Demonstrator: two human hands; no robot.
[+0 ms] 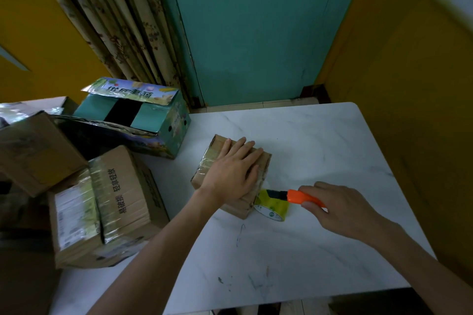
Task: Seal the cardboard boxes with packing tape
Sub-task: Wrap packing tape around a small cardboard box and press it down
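Head view: a small cardboard box (204,174) was noted on the white table (307,140), pressed under the left hand (230,174), fingers laid straight. An orange knife (299,197) was gripped by the right hand (340,210), its tip at the tape roll (273,208) just beside the box. The table's left edge was crowded by brown cartons (122,199) and a teal box (153,120).

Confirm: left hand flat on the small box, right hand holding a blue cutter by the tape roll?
Head view: the cutter is orange, not blue; left hand flat on the small box, right hand holding it by the tape roll.
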